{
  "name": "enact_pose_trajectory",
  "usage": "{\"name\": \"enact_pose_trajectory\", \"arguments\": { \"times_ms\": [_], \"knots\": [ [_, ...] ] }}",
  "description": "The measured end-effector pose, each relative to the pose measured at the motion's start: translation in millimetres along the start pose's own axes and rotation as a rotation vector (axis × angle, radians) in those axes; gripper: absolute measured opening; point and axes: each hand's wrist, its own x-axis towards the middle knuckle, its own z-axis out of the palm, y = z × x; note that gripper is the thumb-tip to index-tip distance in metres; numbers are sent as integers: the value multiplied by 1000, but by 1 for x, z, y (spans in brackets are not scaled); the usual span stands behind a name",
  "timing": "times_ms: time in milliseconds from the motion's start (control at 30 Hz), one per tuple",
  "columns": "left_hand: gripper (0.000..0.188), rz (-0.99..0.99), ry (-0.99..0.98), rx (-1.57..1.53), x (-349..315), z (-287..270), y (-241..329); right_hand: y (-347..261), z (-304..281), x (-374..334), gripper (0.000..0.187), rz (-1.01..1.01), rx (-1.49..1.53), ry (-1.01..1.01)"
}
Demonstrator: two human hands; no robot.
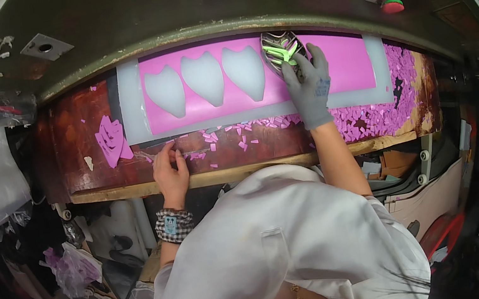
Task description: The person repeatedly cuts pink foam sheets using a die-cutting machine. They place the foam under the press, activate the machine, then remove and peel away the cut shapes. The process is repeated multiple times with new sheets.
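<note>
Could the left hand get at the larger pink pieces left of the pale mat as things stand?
Probably yes: the left hand is near the pink pieces, and nothing bulky appears between them.

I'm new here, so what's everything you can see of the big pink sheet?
The big pink sheet is smooth and roughly rectangular, perhaps foam or rubber by its look. It lies flat on a pale board. Three matching shield-shaped openings, notched at the far end, line its left part; its right end is uncut. A dark frame appears to rest on it, right of them, under the gloved right hand.
</note>
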Motion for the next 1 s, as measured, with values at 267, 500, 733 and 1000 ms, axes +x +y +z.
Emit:
{"name": "enact_pose_trajectory", "arguments": {
  "times_ms": [267, 500, 733, 1000],
  "knots": [
    [10, 76, 4, 40, 16, 9, 6, 10, 14, 7, 21, 34, -82, 56],
    [8, 72, 13, 78, 11, 13, 7, 10, 17, 6, 20, 259, -128, 137],
    [8, 101, 59, 35, 5, 10, 9, 66, -32, -34, 22, 732, 725, 324],
    [8, 125, 32, 42, 1, 10, 15, 174, -137, -96, 26, 927, 1013, 863]
  ]
}}
